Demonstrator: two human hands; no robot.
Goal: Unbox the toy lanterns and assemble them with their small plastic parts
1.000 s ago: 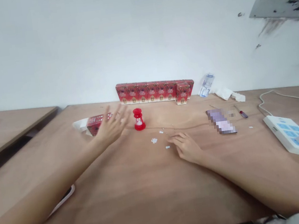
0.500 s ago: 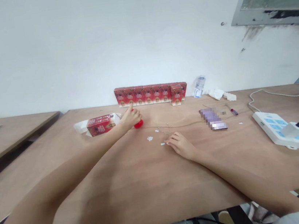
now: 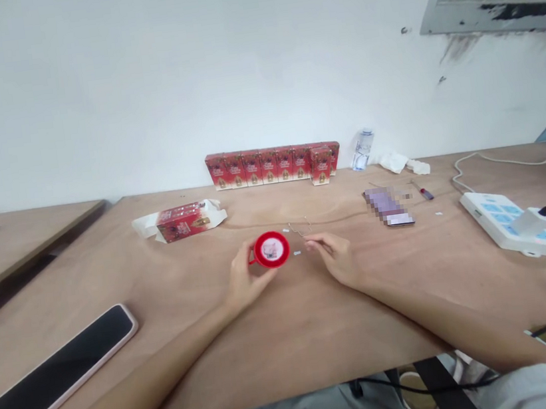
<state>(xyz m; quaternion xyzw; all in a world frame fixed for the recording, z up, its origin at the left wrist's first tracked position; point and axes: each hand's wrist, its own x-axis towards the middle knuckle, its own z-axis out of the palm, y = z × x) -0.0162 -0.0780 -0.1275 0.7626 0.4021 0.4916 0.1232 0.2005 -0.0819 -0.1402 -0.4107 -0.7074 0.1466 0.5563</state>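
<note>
My left hand (image 3: 243, 282) grips a round red case (image 3: 286, 249) by its left side, thumb along the lower rim. The case has a pale disc with a small printed picture on its face, and a small red loop juts out at its left. My right hand (image 3: 336, 258) is closed in a pinch just right of the case, its fingertips at the end of a thin pale chain or string (image 3: 299, 230) on the table. Whether the fingers hold it cannot be made out. Small white paper bits (image 3: 297, 253) lie between the hands.
Several red boxes (image 3: 268, 166) stand along the wall. An opened red box (image 3: 182, 222) lies at left, near a large phone (image 3: 68, 372). To the right are a clear bottle (image 3: 363, 150), crumpled tissue (image 3: 393, 162), a blurred purple phone-like object (image 3: 384, 206), a screwdriver (image 3: 424, 193) and a power strip (image 3: 501, 223).
My left hand has brought the round red case from near the opened box toward me and right, its picture face now upward. My right hand has shifted slightly toward the thin chain or string.
</note>
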